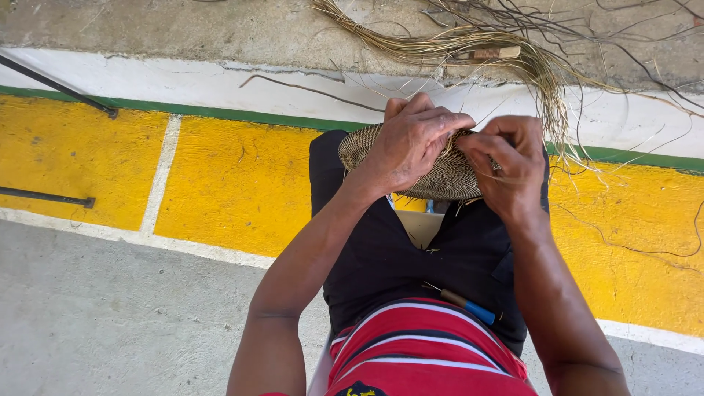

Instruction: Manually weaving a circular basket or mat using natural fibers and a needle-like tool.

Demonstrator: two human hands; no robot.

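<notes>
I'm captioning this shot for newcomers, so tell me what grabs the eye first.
At centre, the left hand and right hand grip a round woven basket piece over the person's knees. Loose straw fibres fan out from it across the concrete at top right. A bright yellow painted band crosses the floor beneath.

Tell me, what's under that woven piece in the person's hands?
The woven piece rests over the knees in dark trousers. Between the legs, a pale seat shows. The left hand and right hand cover much of it; its underside is hidden.
</notes>
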